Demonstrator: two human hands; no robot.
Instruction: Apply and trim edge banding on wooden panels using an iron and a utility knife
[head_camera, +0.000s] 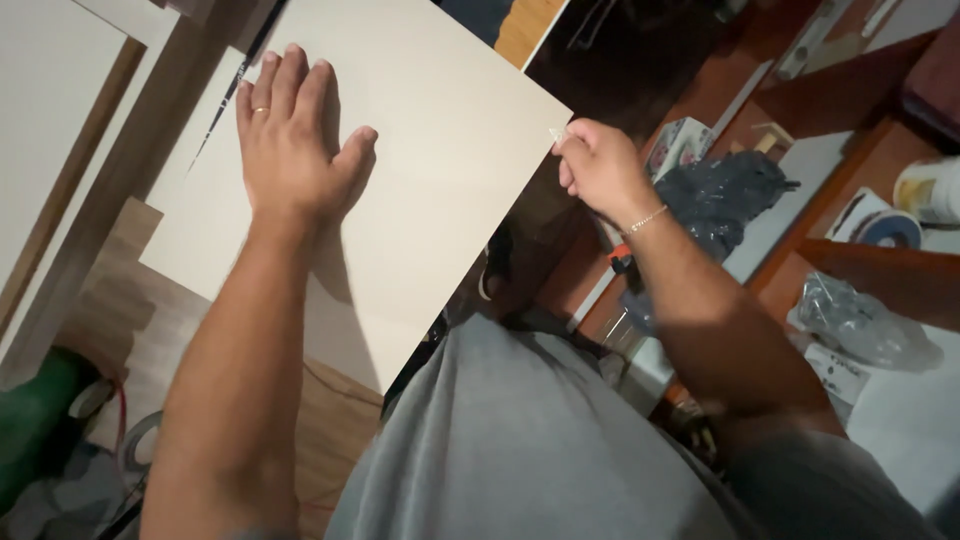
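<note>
Right hand (598, 160) grip contents possibly clear film.

Cream board (440, 150); grey shirt (520, 440); black bag (725, 195).

A small printed box (683, 143), white with red and green patterning, stands upper right of centre. A clear crumpled plastic bag (858, 322) lies at right. Below it, a white label (838, 372) with dark print.
</note>
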